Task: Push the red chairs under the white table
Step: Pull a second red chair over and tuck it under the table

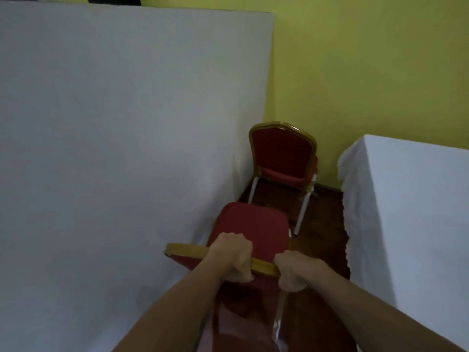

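Note:
A red chair [253, 224] with a gold frame stands right in front of me, beside the right edge of the big white-clothed table [114, 148]. Its seat points away from me, and its left side touches the hanging cloth. My left hand [232, 256] is closed over the gold top rail of its backrest. At the rail's right end, my right hand [294, 271] grips the same rail. A second red chair [283, 153] stands farther back by the yellow wall, its backrest upright and its seat partly behind the table's corner.
Another white-clothed table [411, 212] stands at the right, leaving a narrow strip of dark wooden floor [324, 224] between the two tables. A yellow wall [368, 72] closes the aisle behind the far chair.

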Tool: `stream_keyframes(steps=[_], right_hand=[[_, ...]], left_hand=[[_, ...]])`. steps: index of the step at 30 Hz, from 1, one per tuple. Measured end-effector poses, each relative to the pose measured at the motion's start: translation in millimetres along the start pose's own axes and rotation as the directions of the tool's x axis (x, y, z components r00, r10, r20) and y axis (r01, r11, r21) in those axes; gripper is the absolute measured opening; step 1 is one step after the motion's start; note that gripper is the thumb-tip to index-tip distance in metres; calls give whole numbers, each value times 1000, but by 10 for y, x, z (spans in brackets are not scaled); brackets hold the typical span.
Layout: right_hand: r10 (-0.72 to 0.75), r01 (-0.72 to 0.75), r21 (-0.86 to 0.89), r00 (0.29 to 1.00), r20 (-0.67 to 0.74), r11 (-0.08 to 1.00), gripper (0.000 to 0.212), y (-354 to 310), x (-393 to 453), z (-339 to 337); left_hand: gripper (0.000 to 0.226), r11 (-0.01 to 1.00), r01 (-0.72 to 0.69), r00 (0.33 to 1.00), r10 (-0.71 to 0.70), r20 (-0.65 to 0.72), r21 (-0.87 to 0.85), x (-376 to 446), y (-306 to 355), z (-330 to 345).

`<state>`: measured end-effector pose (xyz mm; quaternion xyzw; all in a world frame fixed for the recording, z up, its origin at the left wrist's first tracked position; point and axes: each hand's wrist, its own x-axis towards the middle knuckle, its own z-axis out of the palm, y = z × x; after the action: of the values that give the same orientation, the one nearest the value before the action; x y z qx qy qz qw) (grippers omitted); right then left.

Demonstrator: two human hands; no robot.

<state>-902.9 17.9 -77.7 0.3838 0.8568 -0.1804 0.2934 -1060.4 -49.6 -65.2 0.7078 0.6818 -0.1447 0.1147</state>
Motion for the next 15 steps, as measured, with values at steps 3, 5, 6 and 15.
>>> stream_keyframes(steps=[3,5,6,15], right_hand=[[73,-73,26,997,-15,997,30,63,-96,-2],[118,-117,48,993,-19,992,21,129,-172,44],[142,-140,53,990,-24,989,14,154,-203,72],[218,-216,162,976,7,963,12,116,-306,254]], left_hand=[[29,990,-143,987,142,-72,-11,90,65,4],[26,975,-221,971,218,-98,-28,141,161,13],[25,967,-253,962,249,-111,-32,165,201,19],[30,885,-463,877,464,-120,42,356,111,-22]])
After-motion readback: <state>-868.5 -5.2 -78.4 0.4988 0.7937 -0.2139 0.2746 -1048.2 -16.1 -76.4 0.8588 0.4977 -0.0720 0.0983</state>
